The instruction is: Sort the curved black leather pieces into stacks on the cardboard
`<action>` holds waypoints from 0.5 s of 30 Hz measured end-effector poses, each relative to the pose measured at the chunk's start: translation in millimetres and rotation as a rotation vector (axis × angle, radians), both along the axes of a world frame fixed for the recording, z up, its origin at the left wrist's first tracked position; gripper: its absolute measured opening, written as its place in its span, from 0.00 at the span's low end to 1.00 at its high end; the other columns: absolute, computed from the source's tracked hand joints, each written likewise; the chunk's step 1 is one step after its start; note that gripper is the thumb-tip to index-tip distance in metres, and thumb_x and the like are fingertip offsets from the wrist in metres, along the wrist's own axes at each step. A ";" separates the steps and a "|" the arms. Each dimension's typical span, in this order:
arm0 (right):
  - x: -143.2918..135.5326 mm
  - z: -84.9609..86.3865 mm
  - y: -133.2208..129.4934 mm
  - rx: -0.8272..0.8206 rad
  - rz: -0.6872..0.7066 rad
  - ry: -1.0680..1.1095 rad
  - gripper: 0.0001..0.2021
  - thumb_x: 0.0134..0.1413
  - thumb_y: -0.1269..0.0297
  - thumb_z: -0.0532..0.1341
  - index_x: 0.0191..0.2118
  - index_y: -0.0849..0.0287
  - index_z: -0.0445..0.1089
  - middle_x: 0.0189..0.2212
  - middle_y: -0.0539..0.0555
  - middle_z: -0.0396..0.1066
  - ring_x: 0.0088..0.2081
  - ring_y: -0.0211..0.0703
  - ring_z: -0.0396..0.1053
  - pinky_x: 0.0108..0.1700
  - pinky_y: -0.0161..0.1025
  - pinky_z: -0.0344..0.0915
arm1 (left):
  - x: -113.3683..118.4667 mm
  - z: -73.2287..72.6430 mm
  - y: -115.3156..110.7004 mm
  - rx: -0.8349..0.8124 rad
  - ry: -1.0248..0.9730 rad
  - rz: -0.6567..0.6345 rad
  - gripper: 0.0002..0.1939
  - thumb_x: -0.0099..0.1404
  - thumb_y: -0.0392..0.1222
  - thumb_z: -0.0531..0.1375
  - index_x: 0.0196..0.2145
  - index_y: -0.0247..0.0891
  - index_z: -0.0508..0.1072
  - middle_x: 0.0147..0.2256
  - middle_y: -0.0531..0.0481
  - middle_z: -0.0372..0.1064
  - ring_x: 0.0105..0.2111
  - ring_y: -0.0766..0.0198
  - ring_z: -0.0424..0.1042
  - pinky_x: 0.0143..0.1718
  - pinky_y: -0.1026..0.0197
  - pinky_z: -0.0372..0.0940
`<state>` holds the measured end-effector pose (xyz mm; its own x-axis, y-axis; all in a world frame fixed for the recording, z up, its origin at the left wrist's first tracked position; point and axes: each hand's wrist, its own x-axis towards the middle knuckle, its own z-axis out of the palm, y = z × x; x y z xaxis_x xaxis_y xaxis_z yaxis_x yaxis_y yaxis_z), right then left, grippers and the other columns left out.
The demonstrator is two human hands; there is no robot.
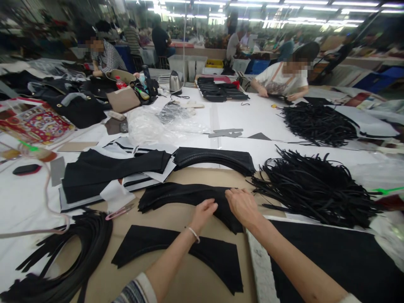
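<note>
Handling: right hand (pixel 241 204) lies over the right part of the middle black stack (pixel 176 191), fingers bent at its far edge; left hand (pixel 203 210) is drawn narrow at its near edge. Whether either one pinches a layer, I cannot tell.
Middle stack: on the brown board (pixel 192 282), between the far stack (pixel 214 156) and the near black piece (pixel 145 242); by my reading, its layers are being arranged or squared. Evening the edges would call for light, matched pressure from both hands.
Black pieces: arched, matte and thin-looking, perhaps leather or a coated sheet; likely to slide and bend easily.
Strips: narrow and tangled in the right-hand pile (pixel 318 189), curled into a loop in the left-hand bundle (pixel 101 235).
Pink-handled tool (pixel 118 212): beside that bundle.
Across the table: a co-worker (pixel 280 80) bends over dark material.
</note>
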<state>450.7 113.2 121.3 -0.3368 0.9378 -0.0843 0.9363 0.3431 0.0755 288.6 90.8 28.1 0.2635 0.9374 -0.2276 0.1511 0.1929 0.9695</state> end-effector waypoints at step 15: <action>0.2 -65.6 -171.2 0.220 0.249 0.378 0.16 0.51 0.73 0.53 0.44 0.50 0.68 0.30 0.49 0.72 0.29 0.40 0.68 0.37 0.41 0.55 | -131.7 52.0 -12.5 -0.557 -1.141 0.725 0.18 0.65 0.35 0.55 0.53 0.30 0.67 0.47 0.40 0.73 0.52 0.55 0.69 0.55 0.55 0.64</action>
